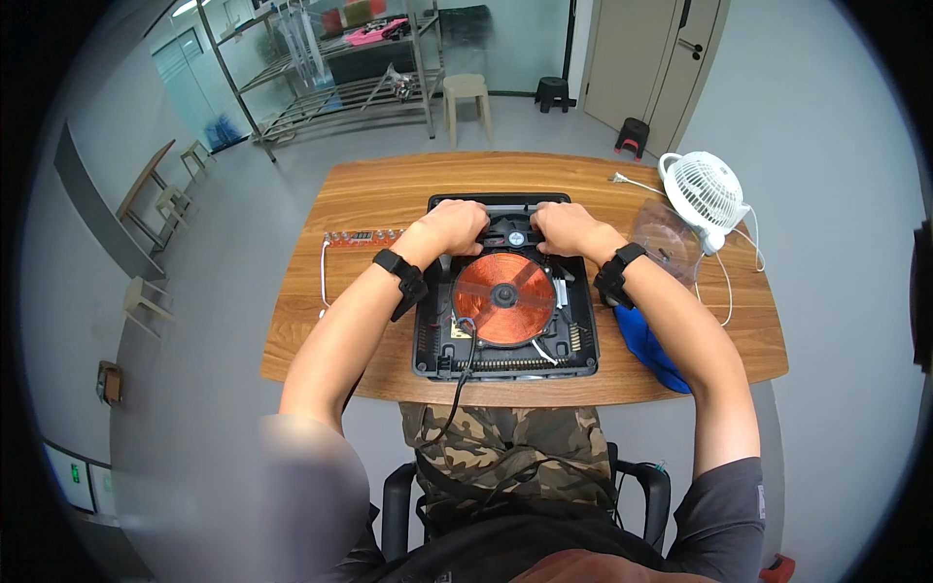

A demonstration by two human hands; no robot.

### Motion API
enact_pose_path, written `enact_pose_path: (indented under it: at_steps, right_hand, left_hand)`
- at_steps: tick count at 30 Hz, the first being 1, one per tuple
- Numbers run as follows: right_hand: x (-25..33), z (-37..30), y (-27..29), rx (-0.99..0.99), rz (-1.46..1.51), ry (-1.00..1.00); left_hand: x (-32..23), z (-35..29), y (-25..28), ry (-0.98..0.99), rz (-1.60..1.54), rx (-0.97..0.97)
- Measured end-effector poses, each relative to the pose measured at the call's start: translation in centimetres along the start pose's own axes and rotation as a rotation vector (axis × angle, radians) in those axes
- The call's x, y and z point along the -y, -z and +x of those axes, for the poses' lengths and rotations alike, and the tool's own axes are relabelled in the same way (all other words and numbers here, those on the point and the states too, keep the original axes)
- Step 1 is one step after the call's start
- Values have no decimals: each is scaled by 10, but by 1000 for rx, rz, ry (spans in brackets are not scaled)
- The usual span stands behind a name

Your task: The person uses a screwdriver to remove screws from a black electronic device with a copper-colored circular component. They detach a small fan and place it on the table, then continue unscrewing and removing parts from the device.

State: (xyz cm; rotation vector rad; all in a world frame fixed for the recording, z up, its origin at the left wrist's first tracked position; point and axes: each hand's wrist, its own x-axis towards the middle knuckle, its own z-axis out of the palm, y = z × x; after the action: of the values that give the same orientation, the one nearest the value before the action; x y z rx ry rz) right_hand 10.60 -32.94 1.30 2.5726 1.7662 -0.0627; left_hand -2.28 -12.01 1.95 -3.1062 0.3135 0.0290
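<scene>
An opened induction cooker base (423, 350) lies on the table in front of me, its inside facing up. A round copper coil (476, 316) fills its middle. Beyond the coil sits a black cooling fan (516, 238) with a round hub. My left hand (457, 225) grips the fan's left side with bent fingers. Opposite it, my right hand (569, 231) holds the right side. Both sets of fingertips are partly hidden. From the base's near left a black power cord (457, 398) runs over the table edge.
Left of the base lies a narrow circuit board (364, 237) with a white cable. At the right are a white desk fan (705, 192), a clear plastic piece (664, 238) and a blue cloth (649, 350). A metal rack (340, 102) and stools stand behind the wooden table (389, 185).
</scene>
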Motion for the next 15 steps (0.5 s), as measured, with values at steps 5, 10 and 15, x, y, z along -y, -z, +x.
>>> enact_pose_path:
  at_steps: [5,10,15]
  right_hand:
    - [3,-1,7,-73,4,8]
    - [4,-4,5,-213,-13,15]
    - [11,-5,18,-310,-13,-17]
  left_hand:
    - [-2,-7,1,27,27,-77]
    - [-8,-10,5,63,101,-170]
    - [-1,-20,8,130,64,-303]
